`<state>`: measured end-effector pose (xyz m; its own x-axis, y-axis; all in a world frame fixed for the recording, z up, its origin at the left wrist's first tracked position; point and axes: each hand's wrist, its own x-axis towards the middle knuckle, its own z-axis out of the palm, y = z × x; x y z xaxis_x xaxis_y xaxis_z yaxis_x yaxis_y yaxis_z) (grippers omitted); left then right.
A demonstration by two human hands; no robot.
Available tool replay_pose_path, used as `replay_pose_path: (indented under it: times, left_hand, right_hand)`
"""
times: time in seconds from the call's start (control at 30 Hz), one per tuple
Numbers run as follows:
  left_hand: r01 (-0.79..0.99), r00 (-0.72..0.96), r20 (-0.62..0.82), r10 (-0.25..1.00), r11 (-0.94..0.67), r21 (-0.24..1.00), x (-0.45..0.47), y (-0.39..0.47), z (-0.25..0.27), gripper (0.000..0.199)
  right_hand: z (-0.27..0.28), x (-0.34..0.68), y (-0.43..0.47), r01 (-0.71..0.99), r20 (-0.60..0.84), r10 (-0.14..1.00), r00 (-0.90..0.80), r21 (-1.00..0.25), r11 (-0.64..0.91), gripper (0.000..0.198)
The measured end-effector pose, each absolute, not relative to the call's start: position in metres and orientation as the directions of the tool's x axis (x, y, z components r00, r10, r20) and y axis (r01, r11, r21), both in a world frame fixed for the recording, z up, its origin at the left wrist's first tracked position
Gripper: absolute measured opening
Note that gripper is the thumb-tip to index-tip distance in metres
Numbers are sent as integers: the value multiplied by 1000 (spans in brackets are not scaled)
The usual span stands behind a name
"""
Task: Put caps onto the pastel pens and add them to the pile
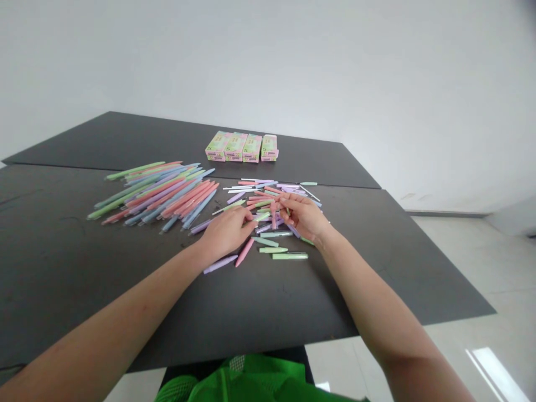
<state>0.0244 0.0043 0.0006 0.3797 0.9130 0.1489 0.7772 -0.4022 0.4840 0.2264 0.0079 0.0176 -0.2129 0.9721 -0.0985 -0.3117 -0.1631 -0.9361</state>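
Note:
My left hand [229,228] is closed over the loose pen parts, its fingertips pinched at a light green pen part [262,216]. Facing it, my right hand [305,216] has its fingers curled together, with a bit of green showing between them; the rest of that piece is hidden. A pink pen part [274,216] stands out between the two hands, by the right fingertips. Around and beneath both hands lies a scattered pile of pen barrels and caps in pink, purple, green and blue. Closer to me are a pink barrel [244,252], a purple barrel [220,264] and a green capped piece [290,256].
Left of my hands is a heap of long pastel pens [159,195]. Several green-and-pink boxes [234,147] stand in a row farther back on the dark table [176,312]. Thin white refills [240,190] lie at the pile's far side. A white wall [268,61] rises behind.

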Motion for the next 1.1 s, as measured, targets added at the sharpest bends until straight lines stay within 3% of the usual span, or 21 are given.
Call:
replay_pose_path:
  times: [0.17, 0.3, 0.5, 0.7, 0.97, 1.1]
  left_hand:
    - [502, 357, 200, 912, -368, 783, 22, 2, 3, 15]
    - [381, 365, 205, 908, -347, 857, 21, -2, -1, 14]
    - [357, 269, 241, 932, -329, 874, 17, -5, -4, 21]
    - [274, 233, 350, 907, -407, 871, 18, -12, 2, 24]
    - [434, 245, 296, 923, -378, 818, 16, -9, 1, 29]
    - [448, 363, 294, 884, -442, 777, 15, -6, -1, 26]
  right_hand:
    - [17, 224, 7, -297, -44, 979, -198, -949, -103, 11]
    - [20, 219, 0, -260, -17, 966, -259, -962, -87, 13]
    - [19, 215, -5, -200, 12, 938, -346, -978, -61, 24]
    - [9, 216, -1, -231, -26, 922, -387, -965, -124, 19]
    - [6, 216, 1, -172, -14, 930, -366, -982, -82, 24]
    - [5, 213, -2, -164, 6, 911, -413, -984, -68, 25]
